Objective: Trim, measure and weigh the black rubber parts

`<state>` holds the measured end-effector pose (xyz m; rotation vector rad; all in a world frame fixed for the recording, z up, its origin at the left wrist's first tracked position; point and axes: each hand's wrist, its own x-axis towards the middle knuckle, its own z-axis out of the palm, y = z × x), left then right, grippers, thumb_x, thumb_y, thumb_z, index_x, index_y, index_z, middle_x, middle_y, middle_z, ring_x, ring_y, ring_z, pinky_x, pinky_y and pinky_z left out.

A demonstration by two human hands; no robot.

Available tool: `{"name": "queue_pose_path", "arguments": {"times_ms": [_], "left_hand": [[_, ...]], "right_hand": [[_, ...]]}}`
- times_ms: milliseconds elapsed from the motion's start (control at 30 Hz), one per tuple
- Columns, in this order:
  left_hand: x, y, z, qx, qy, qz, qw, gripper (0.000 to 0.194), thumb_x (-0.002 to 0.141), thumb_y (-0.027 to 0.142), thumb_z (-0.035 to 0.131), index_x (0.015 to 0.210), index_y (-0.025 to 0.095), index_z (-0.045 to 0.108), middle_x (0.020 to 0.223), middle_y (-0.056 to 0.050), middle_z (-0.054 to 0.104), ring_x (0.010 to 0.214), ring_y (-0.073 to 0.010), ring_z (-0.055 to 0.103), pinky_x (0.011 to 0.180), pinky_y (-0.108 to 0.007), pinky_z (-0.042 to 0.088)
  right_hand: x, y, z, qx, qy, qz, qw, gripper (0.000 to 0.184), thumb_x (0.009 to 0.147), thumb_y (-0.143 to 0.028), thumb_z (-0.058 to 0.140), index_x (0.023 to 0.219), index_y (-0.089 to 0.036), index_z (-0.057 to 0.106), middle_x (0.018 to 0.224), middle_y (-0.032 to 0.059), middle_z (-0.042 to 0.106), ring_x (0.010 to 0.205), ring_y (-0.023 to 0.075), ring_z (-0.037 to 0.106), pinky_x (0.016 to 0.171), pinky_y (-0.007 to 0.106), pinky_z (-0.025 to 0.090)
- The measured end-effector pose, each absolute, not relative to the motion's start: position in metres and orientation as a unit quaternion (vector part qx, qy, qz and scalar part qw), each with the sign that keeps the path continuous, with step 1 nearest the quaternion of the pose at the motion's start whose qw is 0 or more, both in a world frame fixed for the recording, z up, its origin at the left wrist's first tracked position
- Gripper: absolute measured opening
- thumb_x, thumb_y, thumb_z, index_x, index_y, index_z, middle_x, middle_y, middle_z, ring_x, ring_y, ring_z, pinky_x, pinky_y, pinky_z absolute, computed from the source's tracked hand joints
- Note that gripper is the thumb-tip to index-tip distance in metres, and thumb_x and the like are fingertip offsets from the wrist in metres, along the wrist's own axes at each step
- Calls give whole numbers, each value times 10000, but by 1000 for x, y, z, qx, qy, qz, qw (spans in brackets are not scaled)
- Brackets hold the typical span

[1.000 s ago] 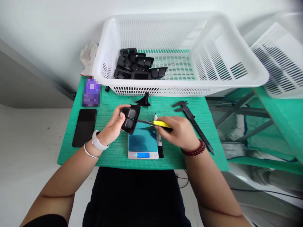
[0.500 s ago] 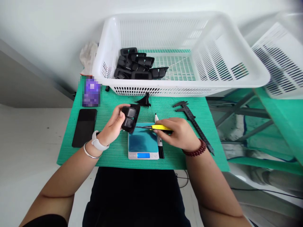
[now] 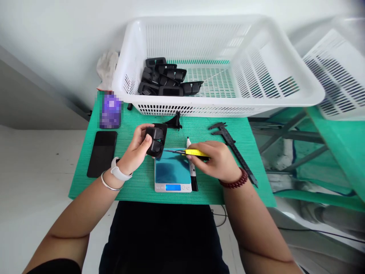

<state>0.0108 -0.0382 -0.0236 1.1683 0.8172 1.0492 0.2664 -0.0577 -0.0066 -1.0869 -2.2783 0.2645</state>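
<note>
My left hand (image 3: 138, 146) is closed around a black moulded plastic part (image 3: 156, 140) with two hollow lobes, its thumb pressed on the near side. A yellow utility knife (image 3: 196, 152) is gripped in my right hand (image 3: 215, 158), with the blade pointing left. The blade's tip lies close to the part's right edge; whether they touch I cannot tell. Beneath both hands sits a small digital scale (image 3: 172, 172) with a blue-lit display. A black-and-white marker (image 3: 193, 173) lies along the scale's right side, partly hidden by my right hand.
Behind stands a white plastic basket (image 3: 219, 102) holding several black parts (image 3: 168, 78). A caliper (image 3: 232, 146) lies to the right, a phone (image 3: 102, 154) to the left. A small black piece (image 3: 175, 121) rests before the basket. Everything sits on a green-covered table (image 3: 137, 186).
The black part in my left hand has turned slightly and risen a little. My right hand has drawn the knife slightly to the right, away from the part.
</note>
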Motion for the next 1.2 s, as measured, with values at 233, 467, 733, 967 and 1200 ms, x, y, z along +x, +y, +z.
{"name": "queue_pose_path", "arguments": {"times_ms": [233,467,733,967,1200], "left_hand": [[11,-39,-19,510,326,443,662,366,908,507,509,1204,298,463,1024,-33,547,611,-88,595,453,-207,508],[10,-39,-18,515,307,445,665,394,884,529,533,1198,297,474,948,-26,543,604,-95,588,438,-199,506],[10,-36,-18,490,326,482,649,425,842,555,584,1171,309,474,957,-19,539,631,-109,601,444,-212,508],[8,-37,-18,535,308,481,623,451,818,526,638,1176,284,508,1089,-53,521,826,-139,588,585,-219,540],[6,-36,-21,533,319,490,612,441,797,463,692,1159,290,508,1100,-44,528,909,-151,579,664,-227,527]], "right_hand": [[264,-59,-11,-429,-854,84,281,251,907,-388,560,912,-170,685,773,64,736,617,162,651,570,272,456],[265,-57,-13,-566,-753,38,334,265,891,-397,570,914,-167,698,725,67,727,569,177,643,522,281,453],[262,-60,-6,-386,-861,140,300,186,890,-340,588,889,-177,678,724,42,721,574,134,631,553,247,465],[263,-59,-12,-478,-822,83,299,240,893,-381,575,936,-174,688,798,68,746,639,168,671,570,271,489],[263,-60,-10,-457,-833,86,299,247,897,-390,566,925,-177,689,778,66,743,634,168,673,561,270,495]]}}
